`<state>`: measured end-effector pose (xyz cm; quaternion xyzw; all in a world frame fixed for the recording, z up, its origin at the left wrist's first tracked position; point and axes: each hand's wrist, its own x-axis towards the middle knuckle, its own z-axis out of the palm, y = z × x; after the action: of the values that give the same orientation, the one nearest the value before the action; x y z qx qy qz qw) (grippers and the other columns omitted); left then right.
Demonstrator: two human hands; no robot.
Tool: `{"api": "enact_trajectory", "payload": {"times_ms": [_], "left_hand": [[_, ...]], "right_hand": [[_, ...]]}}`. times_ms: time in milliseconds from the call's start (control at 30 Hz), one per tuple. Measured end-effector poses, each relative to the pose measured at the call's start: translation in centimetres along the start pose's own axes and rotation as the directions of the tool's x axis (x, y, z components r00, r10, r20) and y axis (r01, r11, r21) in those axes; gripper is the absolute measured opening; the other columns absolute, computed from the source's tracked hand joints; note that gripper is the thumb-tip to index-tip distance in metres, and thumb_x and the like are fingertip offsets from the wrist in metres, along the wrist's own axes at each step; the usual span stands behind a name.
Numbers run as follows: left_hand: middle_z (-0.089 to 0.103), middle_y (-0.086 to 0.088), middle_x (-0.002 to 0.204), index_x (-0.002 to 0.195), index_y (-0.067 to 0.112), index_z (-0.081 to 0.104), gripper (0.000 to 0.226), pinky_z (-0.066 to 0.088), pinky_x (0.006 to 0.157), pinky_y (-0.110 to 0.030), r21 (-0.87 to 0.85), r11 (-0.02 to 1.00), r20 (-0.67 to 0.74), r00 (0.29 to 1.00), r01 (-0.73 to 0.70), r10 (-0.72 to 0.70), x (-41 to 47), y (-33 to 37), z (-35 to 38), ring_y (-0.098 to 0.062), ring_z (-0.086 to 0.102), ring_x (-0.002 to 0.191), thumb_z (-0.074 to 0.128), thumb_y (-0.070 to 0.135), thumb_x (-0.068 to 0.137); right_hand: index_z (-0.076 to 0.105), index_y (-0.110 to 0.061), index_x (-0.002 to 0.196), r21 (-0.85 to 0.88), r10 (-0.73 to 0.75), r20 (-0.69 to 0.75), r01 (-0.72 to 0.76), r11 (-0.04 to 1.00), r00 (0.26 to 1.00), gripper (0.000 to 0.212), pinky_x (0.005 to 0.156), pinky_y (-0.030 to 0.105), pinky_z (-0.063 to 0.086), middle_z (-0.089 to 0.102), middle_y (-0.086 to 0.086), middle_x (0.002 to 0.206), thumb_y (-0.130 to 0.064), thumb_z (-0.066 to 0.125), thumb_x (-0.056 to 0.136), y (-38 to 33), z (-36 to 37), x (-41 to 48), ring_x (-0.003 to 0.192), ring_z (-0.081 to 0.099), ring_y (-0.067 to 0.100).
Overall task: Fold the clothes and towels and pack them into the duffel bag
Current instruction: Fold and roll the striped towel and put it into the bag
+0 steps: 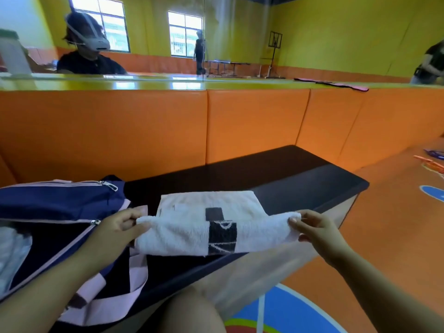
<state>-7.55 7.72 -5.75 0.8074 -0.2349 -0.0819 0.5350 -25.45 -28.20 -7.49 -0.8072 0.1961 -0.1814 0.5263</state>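
A white towel with a black patch lies partly folded on the black bench. Its near flap is lifted off the bench. My left hand pinches the flap's left corner, and my right hand pinches its right corner. To the left lies the navy duffel bag with pink trim, its main zip open. Something pale and light blue shows inside the bag at the far left edge.
An orange padded wall backs the bench, with a mirror above it. The orange floor to the right has coloured markings and a few small items at the far right. My bare knee sits below the bench's front edge.
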Motion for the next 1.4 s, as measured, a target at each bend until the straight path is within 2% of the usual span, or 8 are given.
{"api": "enact_trajectory", "payload": {"times_ms": [200,367,533,667,767,900,1167,1400], "left_hand": [[0.072,0.000,0.073,0.086,0.017,0.066,0.003,0.046,0.055,-0.016,0.041,0.999,-0.074,0.997,0.016,-0.013,2.1,-0.7,0.5,-0.009,0.067,0.068,0.065,0.014,0.085],[0.066,-0.006,0.059,0.074,0.013,0.064,0.013,0.042,0.056,-0.019,0.136,0.988,0.106,0.991,0.072,-0.087,3.5,-2.4,1.1,-0.009,0.059,0.057,0.070,0.022,0.082],[0.052,0.001,0.059,0.070,0.012,0.062,0.028,0.034,0.054,-0.024,0.492,0.864,0.104,0.977,0.109,-0.183,6.0,-4.7,2.9,-0.012,0.047,0.056,0.071,0.037,0.079],[0.056,-0.005,0.064,0.070,0.003,0.059,0.041,0.046,0.056,-0.037,0.402,0.891,0.027,0.970,0.211,-0.242,9.1,-5.2,3.8,-0.023,0.051,0.055,0.065,0.042,0.082],[0.062,-0.002,0.087,0.088,0.014,0.064,0.022,0.044,0.060,-0.026,0.534,0.833,0.004,0.985,0.144,-0.173,11.5,-5.5,4.4,-0.016,0.057,0.072,0.064,0.035,0.085],[0.049,-0.005,0.129,0.129,0.017,0.051,0.049,0.044,0.088,-0.030,0.771,0.635,0.126,0.967,0.045,-0.221,14.2,-7.2,5.2,-0.023,0.053,0.110,0.058,0.042,0.087],[0.059,0.012,0.089,0.093,0.022,0.064,0.032,0.050,0.073,-0.024,0.738,0.672,0.181,0.942,0.060,-0.283,16.4,-6.8,5.1,-0.008,0.059,0.082,0.076,0.043,0.071],[0.061,0.007,0.073,0.074,0.023,0.064,0.022,0.045,0.061,-0.024,0.687,0.726,0.218,0.947,0.023,-0.236,17.2,-5.6,4.5,-0.010,0.058,0.069,0.082,0.033,0.066]], "right_hand": [[0.071,-0.016,0.090,-0.036,0.012,-0.004,-0.012,0.999,1.000,0.014,0.070,0.037,0.054,0.072,0.006,0.086,-0.024,0.060,0.090,-0.5,0.6,2.3,0.083,0.066,0.028],[0.071,-0.009,0.089,-0.120,0.124,0.140,-0.108,0.987,0.982,0.018,0.064,0.029,0.048,0.070,0.013,0.089,-0.023,0.060,0.090,0.9,1.6,4.1,0.084,0.064,0.033],[0.070,-0.015,0.091,-0.398,0.223,0.179,-0.137,0.907,0.958,0.023,0.064,0.019,0.048,0.069,0.002,0.089,-0.032,0.054,0.093,2.8,3.7,6.2,0.078,0.064,0.013],[0.068,-0.015,0.088,-0.443,0.243,0.105,-0.173,0.880,0.964,0.026,0.073,0.028,0.055,0.069,0.001,0.087,-0.036,0.053,0.093,2.9,4.6,9.0,0.078,0.065,0.016],[0.062,-0.018,0.110,-0.602,0.178,0.076,-0.097,0.792,0.981,0.027,0.082,0.027,0.051,0.063,-0.002,0.106,-0.034,0.060,0.089,3.4,5.4,11.3,0.090,0.060,0.013],[0.054,-0.016,0.127,-0.712,0.118,0.132,0.011,0.702,0.984,0.045,0.086,0.028,0.045,0.056,0.003,0.123,-0.031,0.066,0.086,4.1,6.6,14.0,0.102,0.056,0.020],[0.062,-0.025,0.087,-0.777,0.063,0.381,0.282,0.563,0.923,0.013,0.079,0.029,0.039,0.049,-0.004,0.099,-0.037,0.067,0.084,3.8,6.4,18.0,0.100,0.043,0.019],[0.057,-0.024,0.101,-0.747,0.186,0.472,0.279,0.604,0.862,0.015,0.083,0.038,0.049,0.061,-0.003,0.107,-0.034,0.056,0.091,2.5,5.8,19.7,0.094,0.057,0.019]]}}
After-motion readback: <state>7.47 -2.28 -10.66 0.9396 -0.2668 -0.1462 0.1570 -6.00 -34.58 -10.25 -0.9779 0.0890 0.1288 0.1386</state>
